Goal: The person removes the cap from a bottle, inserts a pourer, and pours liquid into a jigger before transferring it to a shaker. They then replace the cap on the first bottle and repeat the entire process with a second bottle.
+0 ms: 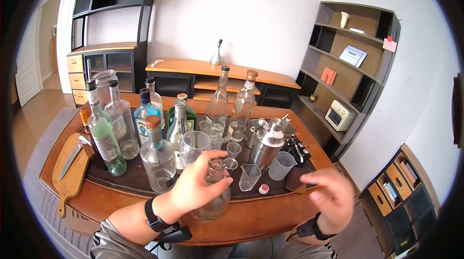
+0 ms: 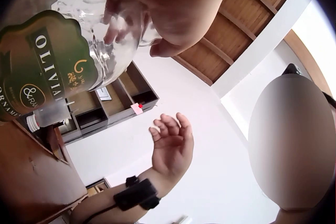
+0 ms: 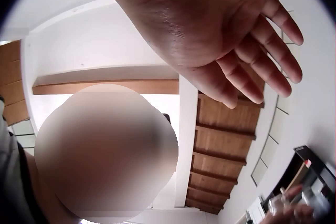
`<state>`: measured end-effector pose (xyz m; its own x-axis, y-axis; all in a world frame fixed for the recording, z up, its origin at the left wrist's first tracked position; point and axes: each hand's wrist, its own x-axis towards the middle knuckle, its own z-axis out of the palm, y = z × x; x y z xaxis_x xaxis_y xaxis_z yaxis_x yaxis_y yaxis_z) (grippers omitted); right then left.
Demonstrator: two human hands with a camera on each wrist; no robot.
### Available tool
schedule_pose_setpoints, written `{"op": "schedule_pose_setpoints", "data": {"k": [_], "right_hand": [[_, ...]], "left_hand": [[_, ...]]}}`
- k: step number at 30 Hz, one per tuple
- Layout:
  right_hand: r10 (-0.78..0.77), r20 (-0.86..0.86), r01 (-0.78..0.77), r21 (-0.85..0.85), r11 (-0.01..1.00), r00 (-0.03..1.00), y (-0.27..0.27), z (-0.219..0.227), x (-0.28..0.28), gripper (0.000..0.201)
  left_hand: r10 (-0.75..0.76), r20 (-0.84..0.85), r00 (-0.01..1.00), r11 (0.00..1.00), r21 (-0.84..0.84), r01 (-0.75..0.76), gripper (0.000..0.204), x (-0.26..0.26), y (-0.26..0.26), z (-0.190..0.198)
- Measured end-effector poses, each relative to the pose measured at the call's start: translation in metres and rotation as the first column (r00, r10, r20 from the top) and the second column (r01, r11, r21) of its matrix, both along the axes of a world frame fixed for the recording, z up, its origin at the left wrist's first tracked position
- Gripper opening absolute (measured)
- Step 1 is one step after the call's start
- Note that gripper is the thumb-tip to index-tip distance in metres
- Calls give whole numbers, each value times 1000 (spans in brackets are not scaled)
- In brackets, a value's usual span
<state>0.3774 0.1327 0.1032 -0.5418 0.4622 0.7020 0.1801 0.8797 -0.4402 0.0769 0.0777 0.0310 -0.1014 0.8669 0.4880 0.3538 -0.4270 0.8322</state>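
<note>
The left hand (image 1: 200, 184) grips a clear glass bottle (image 1: 212, 206) by its neck, near the table's front edge; the bottle's mouth is uncapped. In the left wrist view the same bottle (image 2: 79, 50) shows a green label with "OLIVIA", and the left hand (image 2: 173, 8) curls round its upper part. The right hand (image 1: 333, 198) is raised at the front right, fingers loosely spread, touching nothing. Its palm and spread fingers face the camera in the right wrist view, where the right hand (image 3: 210, 29) is empty. A small red-and-white cap (image 1: 263, 189) lies between the hands.
Several bottles stand at the left and back, beside a cutting board (image 1: 72, 177) with a knife (image 1: 70, 161). Right of the held bottle are a small pitcher (image 1: 250, 177), a plastic cup (image 1: 282, 165), and a metal shaker (image 1: 266, 145). A wide glass (image 1: 195, 143) stands behind the left hand.
</note>
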Motion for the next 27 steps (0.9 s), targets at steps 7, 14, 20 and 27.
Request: {"op": "schedule_pose_setpoints", "data": {"k": [7, 14, 20, 27], "right_hand": [[-148, 528, 295, -206, 933, 836, 55, -92, -22, 38], [-116, 747, 329, -144, 933, 654, 104, -148, -39, 37], [-270, 639, 315, 46, 948, 721, 80, -100, -50, 23], [149, 116, -132, -138, 982, 982, 4, 23, -115, 26]], "left_hand": [[46, -51, 998, 998, 47, -44, 36, 0, -1, -4], [85, -66, 994, 996, 2, -85, 38, 1, -5, 3], [57, -80, 995, 996, 78, -51, 42, -1, 2, -6], [72, -139, 988, 996, 56, -64, 43, 0, 3, -2]]}}
